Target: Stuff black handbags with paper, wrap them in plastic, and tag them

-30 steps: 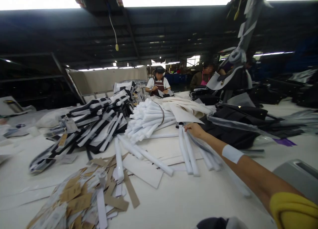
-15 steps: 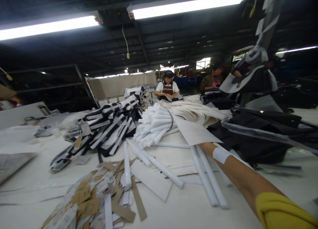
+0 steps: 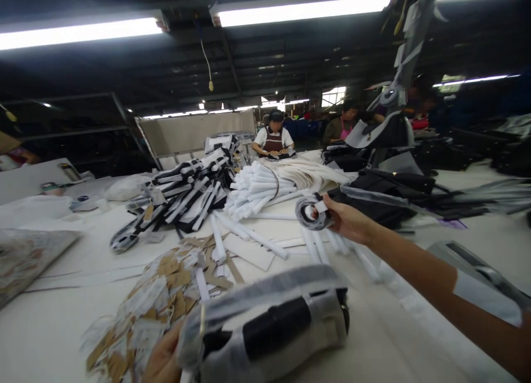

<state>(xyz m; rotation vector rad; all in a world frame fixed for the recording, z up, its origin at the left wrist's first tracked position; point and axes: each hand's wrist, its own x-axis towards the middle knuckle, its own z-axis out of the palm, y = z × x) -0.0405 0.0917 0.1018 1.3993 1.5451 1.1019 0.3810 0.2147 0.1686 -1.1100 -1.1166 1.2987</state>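
Two bare hands occupied over white table. Closest, left hand clasps one end of plastic-wrapped black bundle, fingers partly hidden from view. Just beyond, heap of brown and white tags. Farther out, right hand closed, thumb and fingers gripping grey coil above tabletop. Behind coil, banded white tubes beside black-and-white strap pile. At far side, co-worker in dark-red apron, hands on dark piece.

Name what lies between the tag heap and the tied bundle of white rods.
In the head view: loose white rods, a flat white sheet and tan strips.
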